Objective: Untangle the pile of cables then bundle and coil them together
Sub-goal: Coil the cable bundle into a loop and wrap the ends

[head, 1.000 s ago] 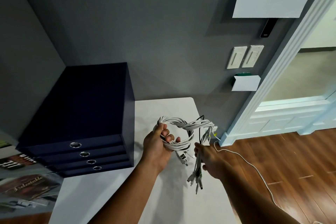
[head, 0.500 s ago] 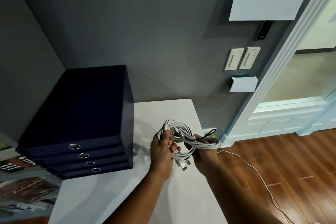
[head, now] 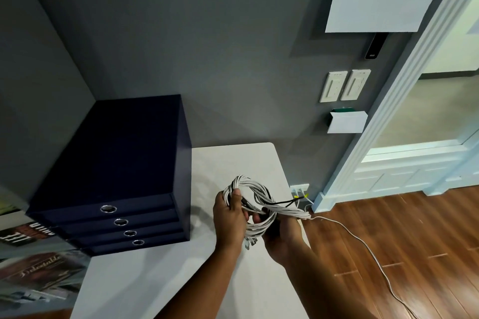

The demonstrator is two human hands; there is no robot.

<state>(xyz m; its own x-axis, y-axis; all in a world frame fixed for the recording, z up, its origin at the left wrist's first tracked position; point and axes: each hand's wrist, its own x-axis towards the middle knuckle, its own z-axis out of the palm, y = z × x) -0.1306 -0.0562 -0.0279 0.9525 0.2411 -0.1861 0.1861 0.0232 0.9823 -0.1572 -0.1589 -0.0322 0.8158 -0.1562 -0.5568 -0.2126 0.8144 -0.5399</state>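
Observation:
A coil of several white cables [head: 255, 190] with one thin black cable [head: 283, 201] is held in the air above the right edge of the white table [head: 228, 160]. My left hand [head: 229, 217] grips the coil's left side, thumb over the strands. My right hand [head: 282, 234] holds the lower right part, where a bunch of strands sticks out to the right [head: 295, 212]. Plug ends [head: 250, 241] hang below between my hands.
A dark blue drawer box [head: 116, 171] with four ring pulls stands on the table's left. Magazines [head: 33, 264] lie at far left. A loose white cord [head: 363, 243] runs over the wooden floor from a wall socket [head: 299, 188]. Grey wall behind, white door frame right.
The dangling cable ends that my right hand held a second ago have been brought up and wrapped onto the coil. Both hands have closed in together on a tighter bundle.

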